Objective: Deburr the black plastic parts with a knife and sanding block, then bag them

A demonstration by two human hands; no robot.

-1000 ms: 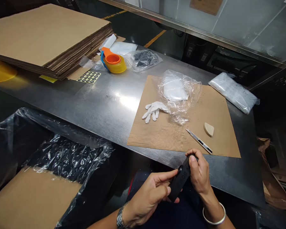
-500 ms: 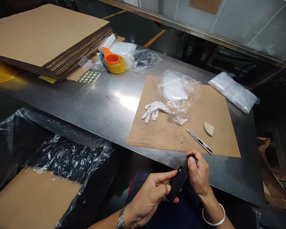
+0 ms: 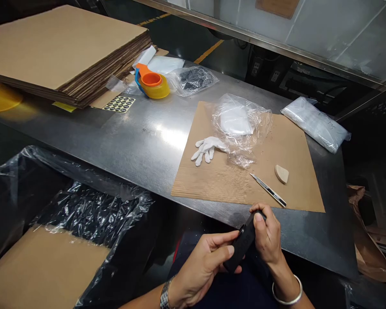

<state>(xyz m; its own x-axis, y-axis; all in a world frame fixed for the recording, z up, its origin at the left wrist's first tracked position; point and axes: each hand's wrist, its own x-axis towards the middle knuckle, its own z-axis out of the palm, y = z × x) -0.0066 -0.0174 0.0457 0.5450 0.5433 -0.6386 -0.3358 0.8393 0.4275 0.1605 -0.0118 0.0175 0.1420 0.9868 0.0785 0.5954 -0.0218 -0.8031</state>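
Observation:
A black, bar-shaped part (image 3: 242,245) is held in front of my lap, slanting up to the right, just off the table's near edge. My left hand (image 3: 202,266) grips its lower end between thumb and fingers. Around the upper end my right hand (image 3: 267,234) is closed, its thumb pressed on the part. Beyond my hands a utility knife (image 3: 268,190) lies on a cardboard sheet (image 3: 209,184). Right of the knife is a small beige block (image 3: 281,174) with one rounded side. A white glove (image 3: 209,149) lies further left, touching a clear plastic bag (image 3: 241,124).
The metal table (image 3: 141,141) carries a tall cardboard stack (image 3: 64,47) at the far left. Near it are a tape dispenser (image 3: 152,83) and a sticker sheet (image 3: 119,104). A wrapped plastic packet (image 3: 315,124) sits at the right. A plastic-lined bin (image 3: 128,206) stands at lower left.
My left thumb has shifted slightly up and right along the black part. The part has turned a little, and both hands keep hold of it.

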